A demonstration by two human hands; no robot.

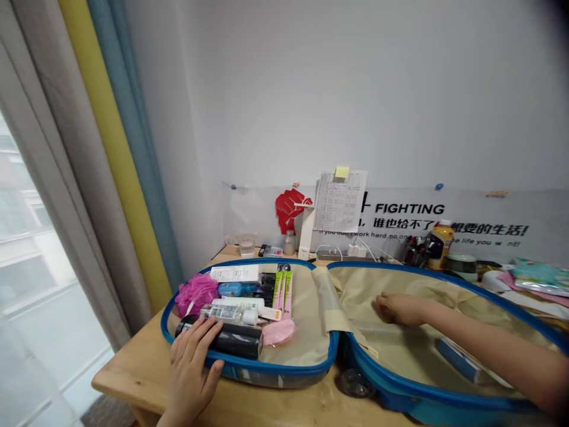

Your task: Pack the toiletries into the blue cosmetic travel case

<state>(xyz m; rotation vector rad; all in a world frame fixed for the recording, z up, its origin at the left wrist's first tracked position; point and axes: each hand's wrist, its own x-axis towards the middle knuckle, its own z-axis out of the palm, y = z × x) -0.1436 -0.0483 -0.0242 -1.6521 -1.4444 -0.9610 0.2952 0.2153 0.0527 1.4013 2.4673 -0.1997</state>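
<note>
An open blue suitcase (311, 366) with beige lining lies on a wooden desk (133, 367). My left hand (192, 365) rests on a black bottle (237, 340) at the front of the left half, fingers wrapped over it. Behind the bottle lie a pink mesh sponge (198, 292), a white tube (231, 311), a blue bottle (235, 289), a white box (235, 273) and pink and green sachets (283, 289). My right hand (395, 308) is closed, pressed on the beige lining (400, 279) of the right half; what it grips is unclear.
At the wall stand a white lamp base (306, 232), small jars (290, 242), a yellow bottle (440, 243) and a green tin (461, 264). Papers and packets (537, 277) lie at the right. Curtains (111, 154) and a window are on the left.
</note>
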